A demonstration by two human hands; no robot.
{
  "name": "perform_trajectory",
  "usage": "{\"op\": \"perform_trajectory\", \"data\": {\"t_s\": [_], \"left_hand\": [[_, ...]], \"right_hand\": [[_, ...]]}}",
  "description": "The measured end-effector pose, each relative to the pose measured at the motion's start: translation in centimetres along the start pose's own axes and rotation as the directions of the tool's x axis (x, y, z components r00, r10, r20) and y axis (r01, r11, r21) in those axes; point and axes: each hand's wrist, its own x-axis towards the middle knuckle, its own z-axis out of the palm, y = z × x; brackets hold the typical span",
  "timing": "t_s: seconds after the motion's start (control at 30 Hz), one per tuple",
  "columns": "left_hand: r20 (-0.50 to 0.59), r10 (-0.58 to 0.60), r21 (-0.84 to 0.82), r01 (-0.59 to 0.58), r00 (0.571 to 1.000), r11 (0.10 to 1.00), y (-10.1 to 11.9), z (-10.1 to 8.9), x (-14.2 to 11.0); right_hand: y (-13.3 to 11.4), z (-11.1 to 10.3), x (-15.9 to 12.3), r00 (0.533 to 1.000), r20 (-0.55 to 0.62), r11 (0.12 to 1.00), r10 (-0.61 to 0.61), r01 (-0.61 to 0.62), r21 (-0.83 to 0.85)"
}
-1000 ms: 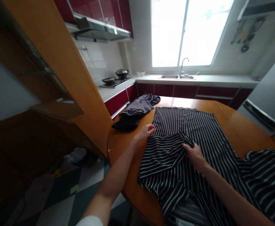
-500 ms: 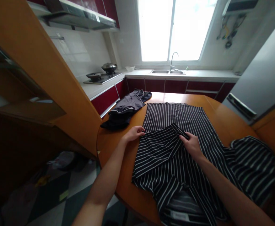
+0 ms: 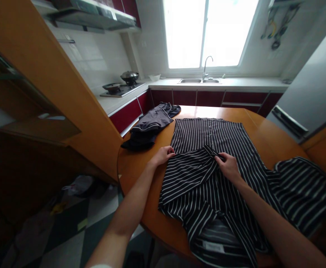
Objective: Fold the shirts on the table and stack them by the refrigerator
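Observation:
A black shirt with white stripes [image 3: 235, 149] lies spread on the round wooden table [image 3: 140, 175], its collar towards me and its buttons up. The left-side sleeve is folded inward across the body. My left hand [image 3: 164, 154] pinches the folded sleeve's edge at the shirt's left side. With fingers closed, my right hand [image 3: 228, 167] grips the cuff end of that sleeve near the middle of the shirt. The other sleeve [image 3: 299, 190] stretches out to the right, over the table's edge. Inside the collar a pale label [image 3: 213, 246] shows.
Dark folded clothes [image 3: 154, 124] lie at the table's back left. Beyond are a stove with a lidded pan [image 3: 129, 76], a sink [image 3: 191, 80] and a counter. A fridge [image 3: 310, 82] stands right; a wooden frame [image 3: 76, 93] rises left. Bags [image 3: 80, 185] lie on the floor.
The view has shifted slightly. Both hands keep their holds on the sleeve, with almost no movement over the shirt.

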Motion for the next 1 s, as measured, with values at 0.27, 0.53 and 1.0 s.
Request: {"op": "perform_trajectory", "data": {"t_s": [0.27, 0.53, 1.0], "left_hand": [[-0.084, 0.204, 0.183, -0.186, 0.975, 0.965, 4.1, -0.6, -1.2], [0.174, 0.337, 0.223, -0.37, 0.925, 0.902, 7.2, 2.3, -9.7], [0.059, 0.057, 0.468, -0.078, 0.997, 0.88, 4.3, 2.6, -7.2]], "right_hand": [[1.0, 0.4, 0.0, 1.0, 0.009, 0.991, -0.003, 0.004, -0.131], [1.2, 0.5, 0.0, 1.0, 0.016, 0.981, -0.015, 0.017, -0.194], [-0.5, 0.2, -0.8, 0.987, 0.099, 0.858, 0.13, -0.062, -0.51]]}}
